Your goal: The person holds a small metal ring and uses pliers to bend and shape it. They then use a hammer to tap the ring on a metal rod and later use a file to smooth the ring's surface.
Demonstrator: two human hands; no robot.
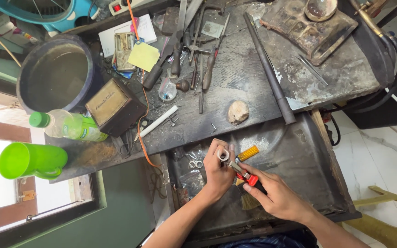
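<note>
Head view, places given from the pull-out tray (299, 151) under the tabletop (253, 87).

- Left hand (218, 170): over the tray's middle, your fingers are closed around a small pale ring (224, 155), pinched near the fingertips so its face stays exposed to the tool.
- Right hand (272, 195): just right of the left one, you grip red-handled pliers (246, 174), jaws pointed at the ring; they seem to meet it, though the contact is too small to confirm.
- Orange-handled tool (248, 152): lies just beyond your hands over the tray; how it rests is unclear.
- You work low over the tray, probably so dropped bits land in it.
- Long dark steel rod (269, 69): on the tabletop beyond the tray, slanting toward its far right corner.
- Pale stone-like lump (238, 112): at the tabletop edge just beyond the tray.
- Hand tools (194, 50): heaped farther back, handles toward you.
- Dark bucket (58, 76), green-capped bottle (67, 125), green cup (31, 160): well left of the tray.
</note>
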